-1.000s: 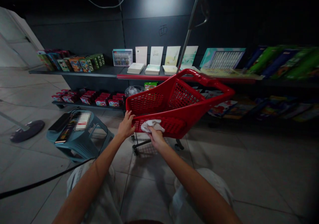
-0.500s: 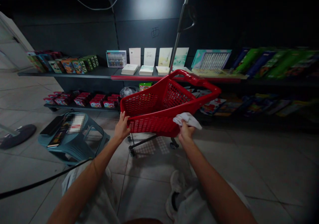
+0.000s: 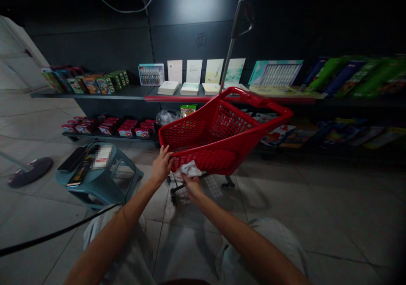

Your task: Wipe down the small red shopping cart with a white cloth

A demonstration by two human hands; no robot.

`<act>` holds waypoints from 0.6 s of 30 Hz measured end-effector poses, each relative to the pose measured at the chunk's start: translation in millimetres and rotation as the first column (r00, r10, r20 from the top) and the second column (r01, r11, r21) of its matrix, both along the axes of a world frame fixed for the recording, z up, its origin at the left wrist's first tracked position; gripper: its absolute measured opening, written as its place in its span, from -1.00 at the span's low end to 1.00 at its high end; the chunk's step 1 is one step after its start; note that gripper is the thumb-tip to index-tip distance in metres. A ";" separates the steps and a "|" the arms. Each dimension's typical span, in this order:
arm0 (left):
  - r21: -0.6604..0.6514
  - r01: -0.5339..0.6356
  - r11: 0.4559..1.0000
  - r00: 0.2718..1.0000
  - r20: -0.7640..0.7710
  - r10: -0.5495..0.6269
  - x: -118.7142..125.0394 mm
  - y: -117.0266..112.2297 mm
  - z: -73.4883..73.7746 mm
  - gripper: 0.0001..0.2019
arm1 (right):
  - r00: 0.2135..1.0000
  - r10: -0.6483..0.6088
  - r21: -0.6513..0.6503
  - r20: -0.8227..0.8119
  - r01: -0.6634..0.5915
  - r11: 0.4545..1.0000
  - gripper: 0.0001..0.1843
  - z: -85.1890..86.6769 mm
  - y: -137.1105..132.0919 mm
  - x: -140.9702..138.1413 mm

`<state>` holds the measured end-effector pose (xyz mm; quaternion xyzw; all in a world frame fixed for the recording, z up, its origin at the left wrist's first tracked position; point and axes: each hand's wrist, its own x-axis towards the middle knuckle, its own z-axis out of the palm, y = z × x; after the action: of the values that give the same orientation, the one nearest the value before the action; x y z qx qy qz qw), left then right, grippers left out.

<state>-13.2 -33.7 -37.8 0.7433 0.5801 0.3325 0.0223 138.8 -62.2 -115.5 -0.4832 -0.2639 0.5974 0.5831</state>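
The right hand (image 3: pixel 192 186), pinching the cloth (image 3: pixel 192 169), has swung back from the handle end of the cart (image 3: pixel 217 160) to the near side's lower edge, towards the opposite end, which suggests back-and-forth wiping. The left hand (image 3: pixel 162 165) keeps gripping that end's rim; the cart stands before the shelf (image 3: pixel 177 99).

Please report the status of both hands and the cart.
Left hand on rim of red cart basket. Right hand holds white cloth by basket's lower edge. Blue-grey stool apart, to the left.
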 end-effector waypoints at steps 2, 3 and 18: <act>-0.006 -0.013 1.000 1.000 0.000 0.013 2.1 0.7 -0.9 -0.76 | 0.992 0.098 -0.024 -0.074 -0.100 0.995 -0.55 0.5 -9.3 -30.3; -0.012 -0.013 1.000 1.000 -0.006 0.013 2.5 0.9 -0.9 -0.76 | 0.986 0.135 -0.033 -0.101 -0.139 0.990 -0.55 1.5 -12.0 -41.4; -0.004 0.139 0.990 0.989 -0.046 -0.139 -14.5 -1.5 12.8 -0.67 | 0.973 -0.220 -0.077 -0.066 0.215 0.974 -0.58 11.6 28.2 69.8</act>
<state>-27.7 -35.2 -25.0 0.7894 0.5274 0.3125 0.0325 208.6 -34.0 -103.9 -0.5066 -0.1665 0.5564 0.6372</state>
